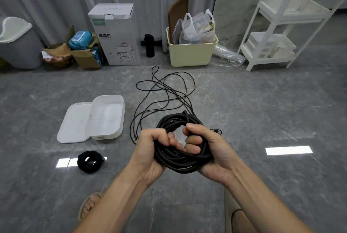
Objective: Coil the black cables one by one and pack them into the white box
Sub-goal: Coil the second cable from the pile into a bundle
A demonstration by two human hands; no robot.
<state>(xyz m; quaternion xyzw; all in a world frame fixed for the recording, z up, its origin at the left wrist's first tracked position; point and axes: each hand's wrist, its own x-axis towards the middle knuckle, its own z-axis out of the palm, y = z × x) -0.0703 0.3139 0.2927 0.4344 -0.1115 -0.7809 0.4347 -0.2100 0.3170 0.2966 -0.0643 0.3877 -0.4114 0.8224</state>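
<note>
Both hands hold a thick coil of black cable (pixel 183 161) above the grey floor. My left hand (pixel 153 145) grips the coil's left side with curled fingers. My right hand (pixel 202 145) grips its right side, fingers hooked through the middle. A thin black cable (pixel 165 90) lies loose and tangled on the floor beyond the coil. A small coiled black cable (pixel 90 161) rests on the floor at the lower left. The white box (pixel 108 116) stands open and empty to the left, with its lid (pixel 73 123) lying beside it.
Along the far wall stand a grey bin (pixel 17 44), a cardboard box with packets (pixel 86 54), a tall white appliance carton (pixel 116 35), a black bottle (pixel 149 44), a cream tub with bags (pixel 191 50) and a white shelf unit (pixel 277 35). My sandalled foot (pixel 89 204) is at the bottom left.
</note>
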